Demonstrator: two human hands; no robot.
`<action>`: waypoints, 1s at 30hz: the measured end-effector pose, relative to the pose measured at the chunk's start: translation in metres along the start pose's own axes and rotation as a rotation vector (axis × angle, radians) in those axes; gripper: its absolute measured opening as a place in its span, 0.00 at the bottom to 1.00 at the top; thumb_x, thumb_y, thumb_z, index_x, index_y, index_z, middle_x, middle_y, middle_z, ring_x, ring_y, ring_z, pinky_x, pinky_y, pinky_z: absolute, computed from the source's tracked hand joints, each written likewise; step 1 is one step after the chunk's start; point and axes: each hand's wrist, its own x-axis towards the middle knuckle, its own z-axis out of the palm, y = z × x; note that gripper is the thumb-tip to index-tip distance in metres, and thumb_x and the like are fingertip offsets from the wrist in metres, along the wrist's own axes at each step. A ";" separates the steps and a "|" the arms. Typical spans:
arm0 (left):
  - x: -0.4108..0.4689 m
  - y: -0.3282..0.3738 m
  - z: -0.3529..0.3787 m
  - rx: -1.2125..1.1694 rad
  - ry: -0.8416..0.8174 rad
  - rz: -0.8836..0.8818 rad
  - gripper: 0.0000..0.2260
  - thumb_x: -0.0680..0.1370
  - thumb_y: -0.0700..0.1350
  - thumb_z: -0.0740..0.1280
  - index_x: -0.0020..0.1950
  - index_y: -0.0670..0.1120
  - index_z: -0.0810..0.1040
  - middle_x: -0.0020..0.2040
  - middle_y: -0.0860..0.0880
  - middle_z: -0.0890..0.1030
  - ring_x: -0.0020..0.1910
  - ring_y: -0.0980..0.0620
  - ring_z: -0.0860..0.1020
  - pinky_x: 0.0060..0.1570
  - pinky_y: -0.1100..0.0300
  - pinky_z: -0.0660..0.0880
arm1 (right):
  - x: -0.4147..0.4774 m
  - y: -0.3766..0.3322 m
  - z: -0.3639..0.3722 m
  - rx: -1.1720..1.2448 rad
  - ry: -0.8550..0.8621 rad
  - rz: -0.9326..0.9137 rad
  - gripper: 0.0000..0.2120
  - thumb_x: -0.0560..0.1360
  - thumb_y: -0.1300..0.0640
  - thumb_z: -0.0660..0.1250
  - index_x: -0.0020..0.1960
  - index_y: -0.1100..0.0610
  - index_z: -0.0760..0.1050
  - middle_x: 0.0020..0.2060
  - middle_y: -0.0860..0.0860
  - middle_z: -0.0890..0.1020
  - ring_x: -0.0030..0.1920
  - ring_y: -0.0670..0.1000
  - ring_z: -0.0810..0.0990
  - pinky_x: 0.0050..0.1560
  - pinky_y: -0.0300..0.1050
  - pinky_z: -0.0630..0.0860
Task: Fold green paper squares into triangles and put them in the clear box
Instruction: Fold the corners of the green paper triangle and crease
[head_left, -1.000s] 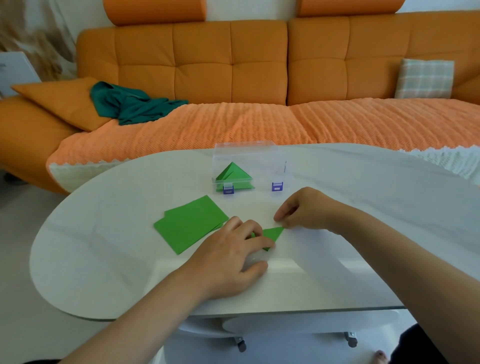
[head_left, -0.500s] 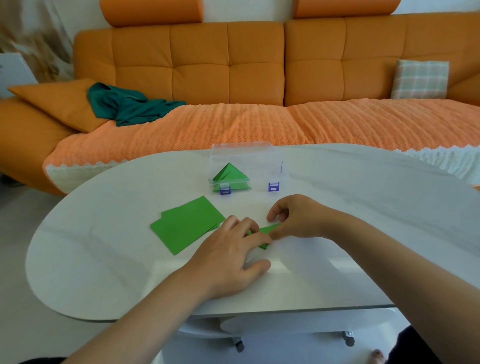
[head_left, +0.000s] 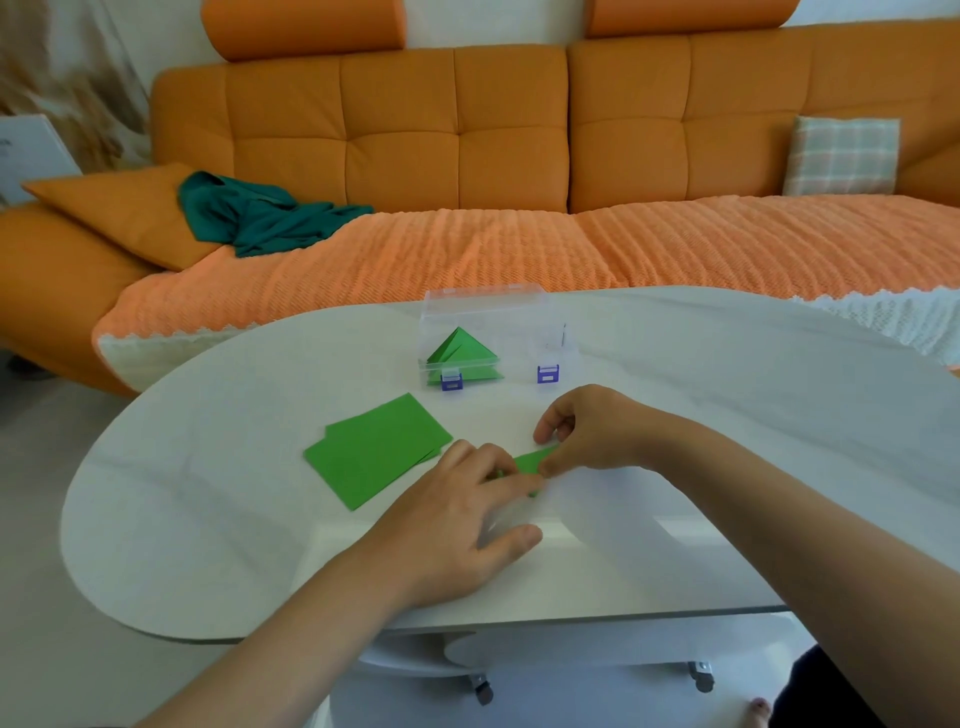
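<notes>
In the last second the right hand (head_left: 597, 431) has slid from about 3 o'clock inward toward the left hand (head_left: 457, 514). The green tip that stuck out beside it a moment ago is now under its fingers. Only a narrow strip of the half-folded green paper sheet (head_left: 530, 460) shows between the two hands, lying on the white oval tabletop (head_left: 208, 493) near its middle. That travel along the edge suggests the crease is being run down and this fold is close to finished. The drop into the box has not begun.

The left hand lies spread and flat, its straight fingers pressing the paper's left part down. The right hand is narrow, with bent fingers and thumb closed on the paper's right end.

The loose stack of flat green paper squares (head_left: 374, 447) lies at about 10 o'clock from the hands. The clear plastic box with blue latches (head_left: 488, 332) stands at 12 o'clock with folded green triangles (head_left: 462, 353) inside.

Most of the sheet in hand is covered, so its shape and the line of the crease cannot be made out. The number of squares in the stack and of triangles in the box is also hard to tell.
</notes>
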 end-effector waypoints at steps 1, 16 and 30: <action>0.001 0.001 0.001 0.026 -0.006 0.000 0.25 0.78 0.65 0.55 0.72 0.59 0.70 0.61 0.58 0.68 0.61 0.57 0.64 0.62 0.57 0.68 | 0.000 0.000 0.000 0.006 0.004 0.002 0.14 0.65 0.51 0.80 0.48 0.48 0.82 0.40 0.44 0.76 0.41 0.45 0.75 0.42 0.36 0.72; 0.005 -0.001 0.002 0.050 -0.021 -0.002 0.25 0.77 0.68 0.53 0.70 0.61 0.73 0.63 0.57 0.68 0.61 0.56 0.64 0.61 0.56 0.70 | 0.013 0.000 0.000 0.095 0.140 0.153 0.08 0.73 0.61 0.69 0.48 0.57 0.85 0.44 0.51 0.84 0.46 0.50 0.80 0.51 0.45 0.80; 0.029 -0.023 -0.005 -0.095 0.116 -0.103 0.17 0.72 0.59 0.71 0.58 0.55 0.82 0.52 0.60 0.77 0.54 0.59 0.72 0.59 0.58 0.71 | -0.009 0.018 0.011 0.064 0.144 -0.178 0.09 0.75 0.57 0.66 0.51 0.44 0.80 0.48 0.41 0.78 0.38 0.39 0.74 0.38 0.28 0.66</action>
